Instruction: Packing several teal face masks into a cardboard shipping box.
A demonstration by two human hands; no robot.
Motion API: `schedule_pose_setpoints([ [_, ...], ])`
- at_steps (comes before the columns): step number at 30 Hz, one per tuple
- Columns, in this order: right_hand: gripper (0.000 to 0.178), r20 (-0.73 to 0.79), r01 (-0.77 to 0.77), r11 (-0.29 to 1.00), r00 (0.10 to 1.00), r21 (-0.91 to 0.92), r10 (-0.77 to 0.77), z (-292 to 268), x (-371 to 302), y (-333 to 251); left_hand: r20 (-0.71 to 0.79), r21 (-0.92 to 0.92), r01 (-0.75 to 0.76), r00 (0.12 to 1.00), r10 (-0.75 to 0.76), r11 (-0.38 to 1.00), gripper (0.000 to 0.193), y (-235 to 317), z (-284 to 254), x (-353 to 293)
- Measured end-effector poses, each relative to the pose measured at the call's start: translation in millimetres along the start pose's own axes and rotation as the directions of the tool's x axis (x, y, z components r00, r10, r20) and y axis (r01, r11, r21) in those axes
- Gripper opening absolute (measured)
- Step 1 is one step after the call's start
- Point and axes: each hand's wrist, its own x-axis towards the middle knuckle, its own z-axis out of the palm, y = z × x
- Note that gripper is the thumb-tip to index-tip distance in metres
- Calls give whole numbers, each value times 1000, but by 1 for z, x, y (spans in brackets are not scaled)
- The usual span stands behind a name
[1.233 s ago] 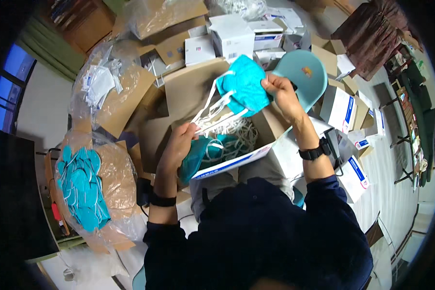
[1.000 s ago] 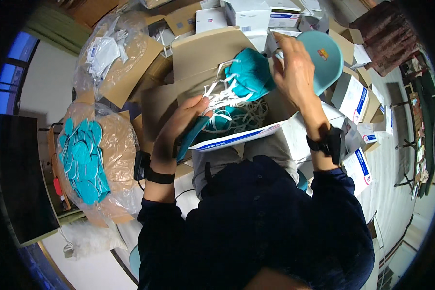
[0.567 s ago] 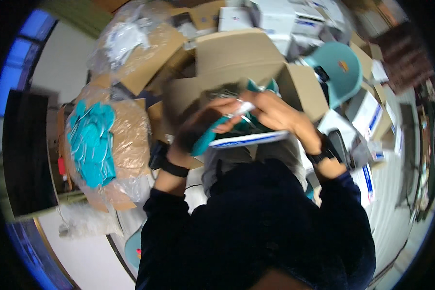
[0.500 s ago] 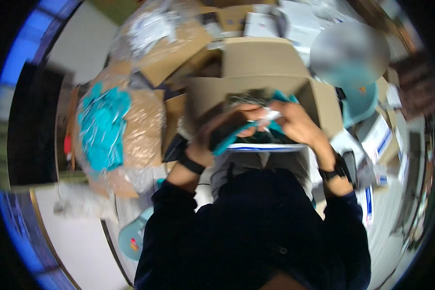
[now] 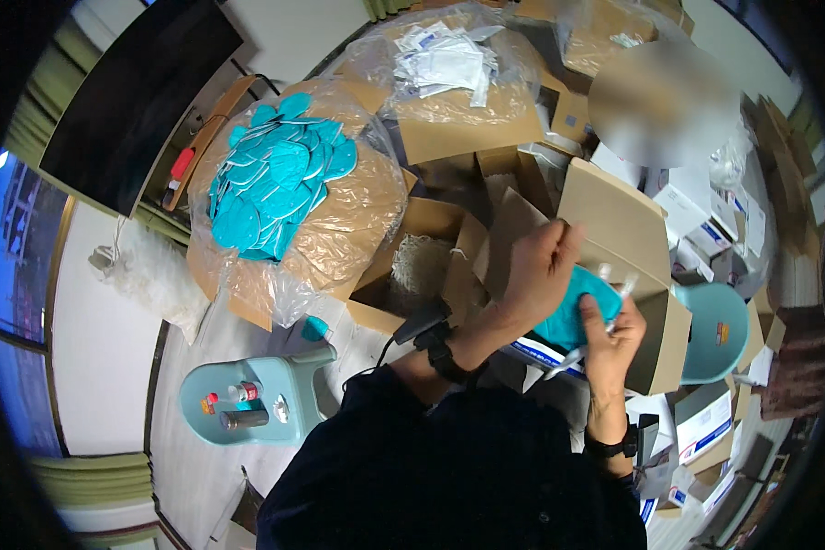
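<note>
My right hand [image 5: 614, 341] grips a teal face mask [image 5: 559, 321] over the open cardboard box [image 5: 662, 344], thumb on top. White straps or strips stick out around the mask's edge. My left hand [image 5: 539, 275] is raised just left of the mask, its fingers closed in a pinch; whatever they hold is too small or hidden. A white carton with a blue stripe [image 5: 543, 355] lies below the mask, partly covered by my arms. To the left, a heap of teal face masks [image 5: 280, 179] rests on clear plastic over a large cardboard box.
A second plastic-lined box at the back bears white packets [image 5: 445, 62]. Between them stands an open box holding white cord [image 5: 422, 266]. A pale blue stool [image 5: 293, 390] carries small bottles at left. Another blue stool [image 5: 715, 335] and white cartons [image 5: 701, 431] are at right.
My view has swung, so the mask heap and left stool show more fully. My hands, earlier close together over the box, are now apart; the left is raised and the right keeps the mask.
</note>
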Motion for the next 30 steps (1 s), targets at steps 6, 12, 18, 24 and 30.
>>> schedule_pose_setpoints([
  [6, 18, 80, -195, 965, 980, 175, 183, -22, 7, 16, 552, -27, -35, 833, 44, 999, 18, -12, -81, 4],
  [12, 37, 155, -332, 924, 919, -191, 362, -37, -9, 52, -168, -463, 380, 849, -501, 801, 14, -38, -212, 42],
  [18, 35, 263, -386, 899, 863, -207, 432, -27, -17, 44, -757, -249, -73, 637, -147, 966, 18, -77, -403, 139],
  [24, 40, 181, -461, 872, 855, -165, 486, -14, -2, 32, -587, 64, 47, 809, 0, 997, 42, -37, -311, 167],
  [30, 55, 293, -512, 854, 834, 90, 469, -30, 1, 40, 817, -23, -411, 518, 254, 911, 45, 19, -60, 94],
])
